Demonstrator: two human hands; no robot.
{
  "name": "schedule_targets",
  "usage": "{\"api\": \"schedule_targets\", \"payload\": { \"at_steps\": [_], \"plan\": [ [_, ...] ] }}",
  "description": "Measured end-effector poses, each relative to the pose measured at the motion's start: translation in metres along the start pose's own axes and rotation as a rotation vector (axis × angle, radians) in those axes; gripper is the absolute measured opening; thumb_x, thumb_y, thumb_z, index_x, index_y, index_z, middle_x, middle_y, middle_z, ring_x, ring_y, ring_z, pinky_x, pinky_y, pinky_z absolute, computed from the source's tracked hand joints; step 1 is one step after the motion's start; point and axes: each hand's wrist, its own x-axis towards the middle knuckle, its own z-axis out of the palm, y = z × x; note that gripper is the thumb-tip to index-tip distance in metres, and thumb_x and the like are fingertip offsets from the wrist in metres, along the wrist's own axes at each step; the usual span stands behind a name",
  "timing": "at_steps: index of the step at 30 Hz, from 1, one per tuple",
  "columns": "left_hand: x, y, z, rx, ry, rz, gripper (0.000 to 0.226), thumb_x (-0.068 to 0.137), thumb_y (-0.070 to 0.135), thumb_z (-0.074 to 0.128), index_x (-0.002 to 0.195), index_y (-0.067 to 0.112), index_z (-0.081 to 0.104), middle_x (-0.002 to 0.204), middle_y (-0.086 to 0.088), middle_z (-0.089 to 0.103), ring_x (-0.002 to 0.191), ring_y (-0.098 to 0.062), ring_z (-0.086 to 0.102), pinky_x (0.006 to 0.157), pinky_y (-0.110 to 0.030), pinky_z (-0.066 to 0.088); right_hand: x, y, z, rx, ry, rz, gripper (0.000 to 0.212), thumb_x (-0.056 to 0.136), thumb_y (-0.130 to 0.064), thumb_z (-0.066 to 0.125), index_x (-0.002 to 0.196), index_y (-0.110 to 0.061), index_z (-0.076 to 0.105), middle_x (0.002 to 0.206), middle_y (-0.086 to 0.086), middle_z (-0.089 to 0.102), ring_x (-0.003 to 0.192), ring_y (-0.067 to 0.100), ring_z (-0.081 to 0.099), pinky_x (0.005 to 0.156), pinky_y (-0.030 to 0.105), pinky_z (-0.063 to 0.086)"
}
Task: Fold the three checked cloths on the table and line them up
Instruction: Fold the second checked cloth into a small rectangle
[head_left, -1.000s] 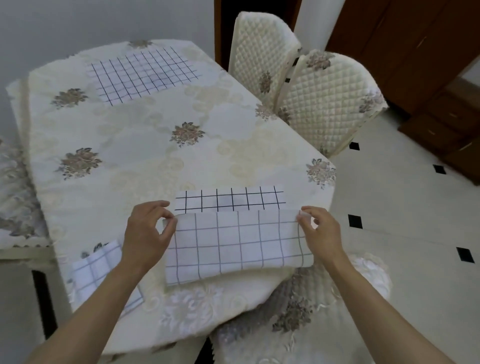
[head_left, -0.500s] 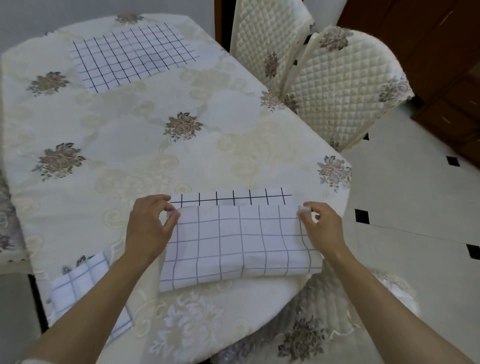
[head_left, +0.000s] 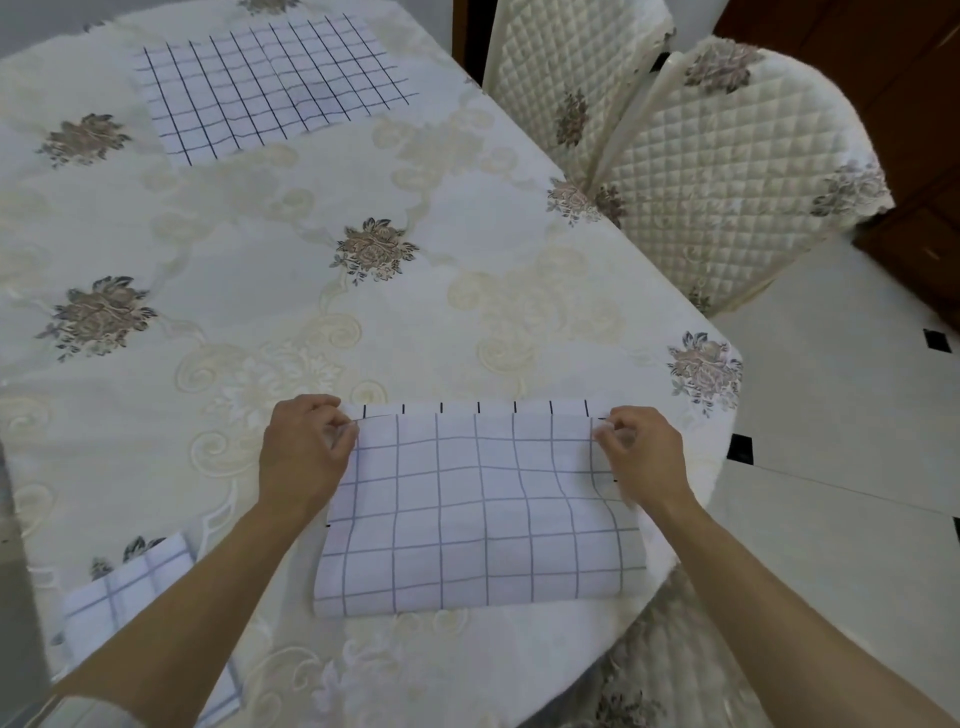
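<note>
Since 1 s ago: flap carried up-frame, exposed dark-line strip now a thin sliver. Left hand (head_left: 304, 457) pinches flap's left corner, right hand (head_left: 636, 457) pinches the right one. Half-folded checked cloth (head_left: 478, 519) sits lower centre, long axis left-right. Its far edge lies just beyond fingertips, both hands equally near, nothing btwn. Unfolded cloth (head_left: 270, 88) upper left. Folded cloth (head_left: 140, 587) lower left, beside left forearm. 2 quilted chairs (head_left: 727, 156) upper right.

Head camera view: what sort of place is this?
Most likely a home dining room: a table draped in cream flowered fabric, chairs in quilted covers pushed up to it, and a pale tiled floor with small black insets. The left hand and right hand pinch a checked cloth on the table.
</note>
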Motion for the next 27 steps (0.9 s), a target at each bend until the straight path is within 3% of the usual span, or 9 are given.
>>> {"api": "schedule_targets", "payload": {
  "at_steps": [4, 7, 9, 13, 20, 25, 27],
  "plan": [
    [0.008, 0.005, 0.007, -0.008, 0.023, -0.020, 0.008, 0.082, 0.016, 0.075, 0.078, 0.009, 0.073, 0.109, -0.001, 0.067, 0.105, -0.026, 0.053, 0.086, -0.032, 0.042, 0.015, 0.009, 0.006, -0.048, 0.027, -0.029, 0.018, 0.084, -0.006, 0.067, 0.069, 0.004, 0.065, 0.082, 0.018, 0.066, 0.076, 0.030, 0.061, 0.059, 0.014, 0.036],
    [0.015, 0.007, 0.010, 0.028, 0.031, -0.040, 0.011, 0.082, 0.018, 0.074, 0.080, 0.008, 0.074, 0.110, -0.002, 0.067, 0.104, -0.027, 0.052, 0.082, -0.032, 0.043, 0.023, 0.011, 0.009, -0.072, 0.052, -0.051, 0.017, 0.082, -0.005, 0.069, 0.068, 0.003, 0.067, 0.083, 0.015, 0.067, 0.070, 0.024, 0.058, 0.061, 0.007, 0.036],
    [0.016, 0.007, 0.012, 0.045, 0.038, -0.049, 0.012, 0.083, 0.019, 0.074, 0.083, 0.007, 0.074, 0.110, -0.002, 0.066, 0.104, -0.027, 0.052, 0.080, -0.030, 0.043, 0.027, 0.016, 0.012, -0.073, 0.054, -0.051, 0.013, 0.082, -0.009, 0.070, 0.072, 0.000, 0.069, 0.087, 0.008, 0.064, 0.074, 0.018, 0.056, 0.063, 0.008, 0.037],
    [0.018, 0.007, 0.013, 0.054, 0.047, -0.049, 0.013, 0.083, 0.021, 0.075, 0.083, 0.008, 0.073, 0.110, -0.001, 0.064, 0.103, -0.025, 0.051, 0.078, -0.029, 0.041, 0.036, 0.029, 0.021, -0.080, 0.046, -0.006, 0.005, 0.084, -0.020, 0.069, 0.080, -0.018, 0.069, 0.101, -0.002, 0.058, 0.098, 0.023, 0.053, 0.079, 0.026, 0.039],
    [0.022, 0.006, 0.016, 0.046, 0.065, -0.066, 0.013, 0.083, 0.023, 0.075, 0.083, 0.011, 0.072, 0.109, 0.000, 0.063, 0.103, -0.024, 0.051, 0.077, -0.029, 0.040, 0.038, 0.030, 0.027, -0.058, 0.077, 0.042, 0.008, 0.082, -0.021, 0.068, 0.075, -0.021, 0.065, 0.099, -0.003, 0.056, 0.102, 0.018, 0.043, 0.078, 0.019, 0.029],
    [0.022, 0.006, 0.018, 0.039, 0.083, -0.086, 0.012, 0.082, 0.023, 0.075, 0.083, 0.011, 0.070, 0.107, 0.000, 0.063, 0.102, -0.024, 0.050, 0.076, -0.030, 0.040, 0.041, 0.034, 0.029, -0.051, 0.078, 0.044, 0.008, 0.081, -0.020, 0.068, 0.074, -0.022, 0.064, 0.098, -0.002, 0.057, 0.101, 0.020, 0.045, 0.078, 0.002, 0.027],
    [0.022, 0.007, 0.018, 0.027, 0.097, -0.081, 0.012, 0.082, 0.022, 0.074, 0.085, 0.013, 0.068, 0.103, -0.001, 0.063, 0.099, -0.024, 0.050, 0.074, -0.029, 0.038, 0.041, 0.034, 0.028, -0.041, 0.081, 0.046, 0.004, 0.081, -0.020, 0.069, 0.079, -0.021, 0.066, 0.098, -0.002, 0.057, 0.103, 0.021, 0.047, 0.079, 0.008, 0.029]
  ]
}}
